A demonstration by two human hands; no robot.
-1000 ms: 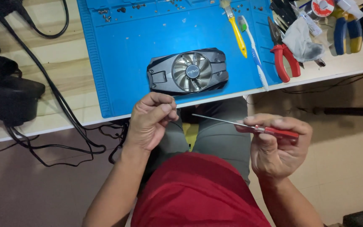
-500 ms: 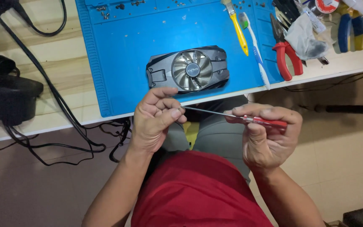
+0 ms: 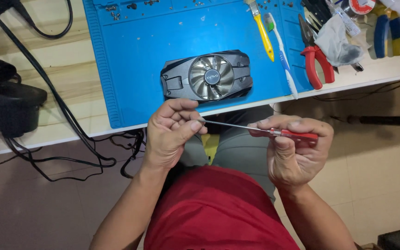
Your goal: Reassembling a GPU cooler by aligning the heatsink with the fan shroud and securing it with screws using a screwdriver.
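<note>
Screwdriver (image 3: 274, 131) held between both hands
Right hand (image 3: 295, 150) wraps red handle; left hand (image 3: 170, 134) pinches shaft tip (fan shroud (image 3: 207, 76) untouched).

We see a slim screwdriver (image 3: 274, 132) with a red handle and a long, thin metal shaft, lying nearly level in the air below the table edge. Its handle end points right, and its tip points left, slightly raised, over our lap.

Left hand (image 3: 170, 134) curled mid-frame, fingertips pinched; right hand (image 3: 295, 150) fisted right of centre, both forearms rising from the bottom edge.
</note>
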